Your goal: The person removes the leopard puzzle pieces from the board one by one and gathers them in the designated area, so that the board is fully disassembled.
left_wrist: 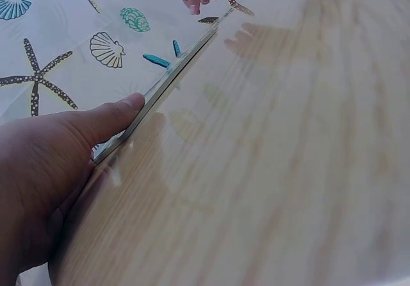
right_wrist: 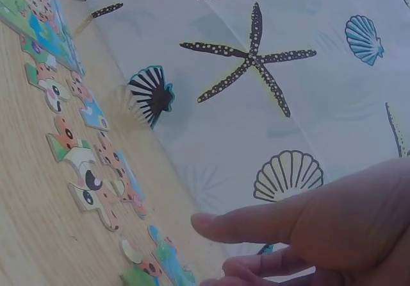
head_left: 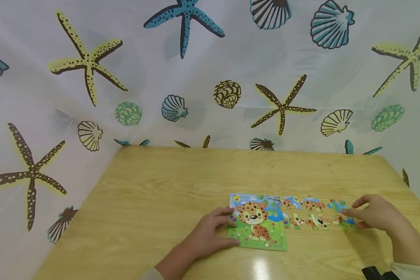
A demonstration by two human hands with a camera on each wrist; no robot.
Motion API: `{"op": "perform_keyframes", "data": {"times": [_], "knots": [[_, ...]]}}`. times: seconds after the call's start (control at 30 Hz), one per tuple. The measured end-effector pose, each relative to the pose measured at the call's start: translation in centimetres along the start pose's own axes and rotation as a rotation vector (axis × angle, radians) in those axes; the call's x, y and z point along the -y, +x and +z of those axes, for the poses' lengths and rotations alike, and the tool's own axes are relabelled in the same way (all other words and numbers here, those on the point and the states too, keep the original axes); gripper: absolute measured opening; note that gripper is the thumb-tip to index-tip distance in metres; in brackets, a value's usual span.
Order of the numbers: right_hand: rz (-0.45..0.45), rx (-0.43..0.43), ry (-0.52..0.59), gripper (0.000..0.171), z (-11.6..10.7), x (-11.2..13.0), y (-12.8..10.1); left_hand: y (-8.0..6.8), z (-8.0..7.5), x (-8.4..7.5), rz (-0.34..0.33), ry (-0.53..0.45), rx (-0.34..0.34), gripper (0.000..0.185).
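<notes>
Two rows of loose puzzle pieces (head_left: 311, 205) lie just right of the leopard picture board (head_left: 257, 223), both flat on the worktop (head_left: 143, 186). At the board's left edge the left hand (head_left: 210, 233) rests with fingers spread; the right hand (head_left: 379, 212) is loosely spread by the rightmost pieces, pinching nothing visible. The step in hand looks like arranging pieces; the next move probably calls for a light fingertip pinch. Behind hangs seashell-print cloth (head_left: 203, 128).
</notes>
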State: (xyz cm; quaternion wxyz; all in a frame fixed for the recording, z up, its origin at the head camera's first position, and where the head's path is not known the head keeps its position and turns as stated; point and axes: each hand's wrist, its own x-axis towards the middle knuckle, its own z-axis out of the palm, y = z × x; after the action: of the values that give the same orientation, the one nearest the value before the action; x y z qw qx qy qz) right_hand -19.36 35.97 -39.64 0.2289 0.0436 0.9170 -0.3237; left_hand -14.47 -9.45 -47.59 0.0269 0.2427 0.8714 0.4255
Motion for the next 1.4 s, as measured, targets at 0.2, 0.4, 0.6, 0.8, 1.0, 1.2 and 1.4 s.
{"op": "perform_keyframes", "data": {"times": [0.2, 0.4, 0.6, 0.8, 1.0, 1.2, 1.4], "knots": [[-0.087, 0.055, 0.103, 0.056, 0.9, -0.2, -0.3, 0.2, 0.3, -0.1, -0.011, 0.019, 0.02, 0.061], [-0.147, 0.126, 0.224, 0.05, 1.9, -0.2, -0.2, 0.3, 0.1, -0.2, -0.019, 0.041, 0.039, 0.064], [-0.147, 0.223, 0.369, 0.05, 3.0, 0.6, 0.0, 0.3, 0.0, -0.2, -0.01, 0.046, 0.043, 0.064], [-0.2, 0.306, 0.42, 0.046, 4.8, 2.0, -0.3, 0.2, -0.1, -0.2, -0.016, 0.05, 0.05, 0.065], [-0.227, 0.311, 0.416, 0.044, 6.6, 3.5, -0.8, 0.1, -0.1, -0.1, -0.003, 0.055, 0.045, 0.064], [-0.219, 0.293, 0.43, 0.045, 7.6, 4.9, -0.6, 0.1, -0.1, 0.0, -0.007, 0.04, 0.039, 0.065], [-0.251, 0.324, 0.462, 0.05, 9.3, 6.9, -0.3, -0.3, -0.2, 0.1, -0.021, 0.04, 0.033, 0.065]]}}
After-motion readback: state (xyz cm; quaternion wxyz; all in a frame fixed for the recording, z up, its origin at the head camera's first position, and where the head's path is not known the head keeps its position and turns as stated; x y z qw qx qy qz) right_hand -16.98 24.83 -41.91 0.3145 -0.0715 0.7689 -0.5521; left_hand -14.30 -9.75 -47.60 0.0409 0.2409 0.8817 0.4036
